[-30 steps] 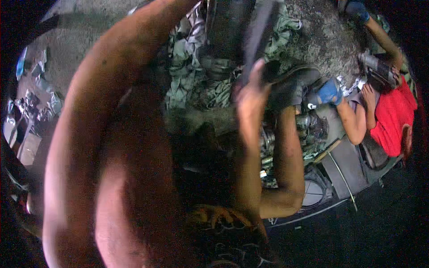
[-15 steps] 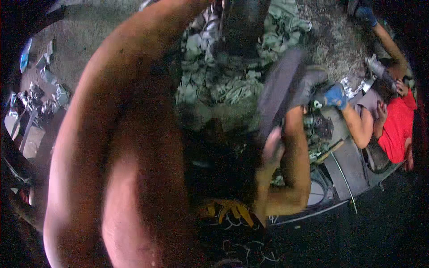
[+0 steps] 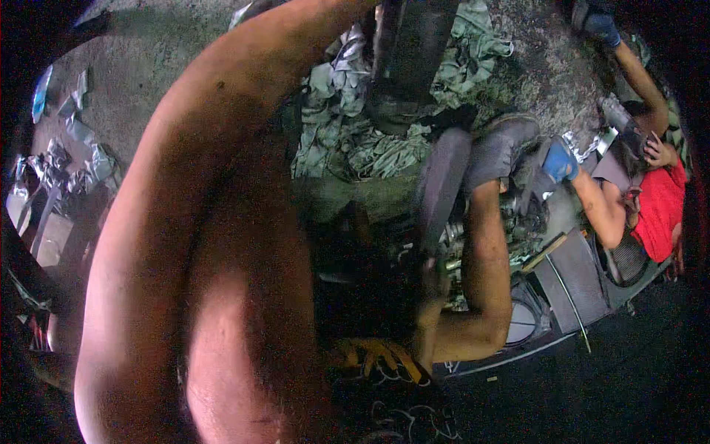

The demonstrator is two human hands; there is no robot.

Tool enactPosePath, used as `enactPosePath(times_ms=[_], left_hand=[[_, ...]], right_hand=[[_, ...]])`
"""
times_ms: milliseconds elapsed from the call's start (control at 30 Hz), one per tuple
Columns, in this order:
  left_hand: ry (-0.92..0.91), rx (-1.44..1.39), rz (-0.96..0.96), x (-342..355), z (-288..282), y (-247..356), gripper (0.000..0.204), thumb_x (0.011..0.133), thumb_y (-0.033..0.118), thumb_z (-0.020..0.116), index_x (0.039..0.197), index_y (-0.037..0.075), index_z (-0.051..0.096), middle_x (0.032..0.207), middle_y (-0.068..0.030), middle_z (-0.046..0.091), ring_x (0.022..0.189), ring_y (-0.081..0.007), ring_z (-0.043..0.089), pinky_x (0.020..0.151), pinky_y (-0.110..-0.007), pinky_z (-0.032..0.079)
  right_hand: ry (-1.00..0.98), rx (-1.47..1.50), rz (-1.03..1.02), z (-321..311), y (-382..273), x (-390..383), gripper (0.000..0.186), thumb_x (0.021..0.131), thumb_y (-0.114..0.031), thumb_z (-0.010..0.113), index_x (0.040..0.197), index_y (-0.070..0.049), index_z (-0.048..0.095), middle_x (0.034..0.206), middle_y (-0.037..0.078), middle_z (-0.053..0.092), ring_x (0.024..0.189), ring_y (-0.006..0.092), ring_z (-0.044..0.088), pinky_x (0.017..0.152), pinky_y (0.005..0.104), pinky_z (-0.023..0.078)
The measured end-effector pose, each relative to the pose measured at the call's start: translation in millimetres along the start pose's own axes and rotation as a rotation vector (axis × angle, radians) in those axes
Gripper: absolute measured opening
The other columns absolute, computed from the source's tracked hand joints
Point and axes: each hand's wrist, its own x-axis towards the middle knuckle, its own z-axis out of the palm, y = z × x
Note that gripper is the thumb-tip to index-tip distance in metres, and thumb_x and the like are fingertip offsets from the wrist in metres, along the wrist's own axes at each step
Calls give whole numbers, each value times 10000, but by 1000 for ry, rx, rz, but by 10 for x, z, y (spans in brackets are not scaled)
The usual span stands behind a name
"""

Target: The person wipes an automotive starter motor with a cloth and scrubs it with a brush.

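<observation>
My left arm arches across the view to the top edge, beside a dark upright block. My left hand lies past that edge, out of sight. On the right of my lap, my right hand, dim and smeared, is closed round the lower end of a long, dark grey, round-ended tool. Its exact kind does not show. The tool stands nearly upright beside my shoe and bent leg.
Crumpled grey-green scraps surround the block's foot. Shiny scraps lie at far left. At right sits a person in a red shirt, legs stretched out, close to a grey panel with a thin rod across it.
The grey tool and my right hand have dropped lower and to the left, and the tool is more upright. My left arm has shifted slightly right. The other person's hands have moved a little.
</observation>
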Motion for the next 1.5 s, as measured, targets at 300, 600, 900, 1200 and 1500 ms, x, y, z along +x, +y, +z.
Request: enactPosePath(times_ms=[300, 600, 900, 1200, 1500], left_hand=[[-71, -146, -192, -83, 3, 89, 400, 926, 368, 490, 999, -20, 559, 887, -192, 595, 820, -322, 543, 755, -385, 413], [-104, -45, -113, -99, 59, 66, 424, 929, 327, 477, 1204, 8, 513, 1074, -246, 575, 1063, -398, 517, 896, -429, 390], [78, -37, 49, -69, -87, -184, 327, 924, 253, 512, 1107, -6, 590, 1019, -206, 613, 906, -307, 597, 782, -339, 459], [-42, 25, 34, 35, -102, -128, 358, 934, 329, 487, 1002, -17, 552, 883, -212, 594, 837, -324, 551, 791, -376, 422], [-133, -62, -62, -44, -133, 67, 334, 954, 320, 461, 982, -3, 539, 819, -134, 561, 777, -238, 505, 739, -359, 428]], right_hand=[[-159, -1119, -532, 47, 616, -549, 444, 950, -424, 440, 1119, -28, 550, 890, 161, 604, 777, 234, 610, 683, 307, 495], [39, -1616, -1141, -696, 1647, -384, 422, 944, -477, 423, 1048, -93, 563, 686, 29, 544, 526, 111, 500, 465, 229, 407], [-442, -928, -473, 130, 1155, -950, 422, 939, -258, 448, 1266, 10, 449, 1188, 202, 518, 1037, 301, 536, 927, 395, 424], [-80, -13, -108, 36, -259, 166, 432, 918, -364, 469, 1137, 6, 505, 978, 129, 502, 831, 231, 504, 719, 360, 394], [-93, -663, -668, -78, 1127, -437, 511, 893, -499, 500, 992, -3, 573, 721, 41, 493, 580, 147, 475, 471, 312, 371]])
